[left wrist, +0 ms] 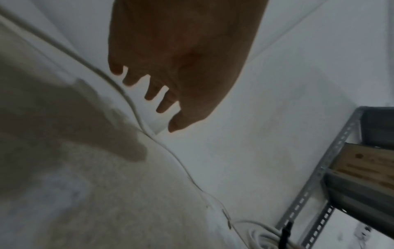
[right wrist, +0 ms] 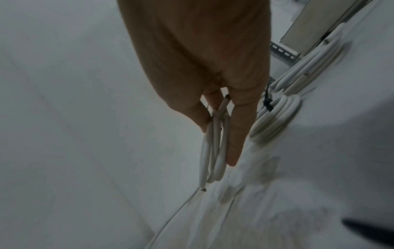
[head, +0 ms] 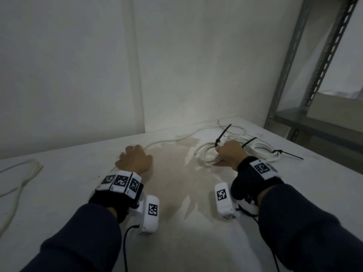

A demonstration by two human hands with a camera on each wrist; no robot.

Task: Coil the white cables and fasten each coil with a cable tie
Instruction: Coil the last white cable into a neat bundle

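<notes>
Hands on a white table, one gripping a coil of white cable.

Right hand (head: 228,154) pinches a small coil (right wrist: 215,148) of white cable, the loops running between the thumb and the fingers (right wrist: 238,128), which lie along the outside of the loops; a black cable tie (head: 223,135) sticks up from the coil just beyond the knuckles. Left hand (head: 134,160) hovers palm down over the table (head: 196,242) with fingers loosely curled and grasping nothing; the loose white cable (left wrist: 136,107) runs just past its fingertips (left wrist: 175,124), and contact cannot be told. Two finished coils (head: 261,151) with black ties lie just right of the right hand, near a metal shelf (head: 314,75). Another loose cable loop (head: 21,179) lies far left.
</notes>
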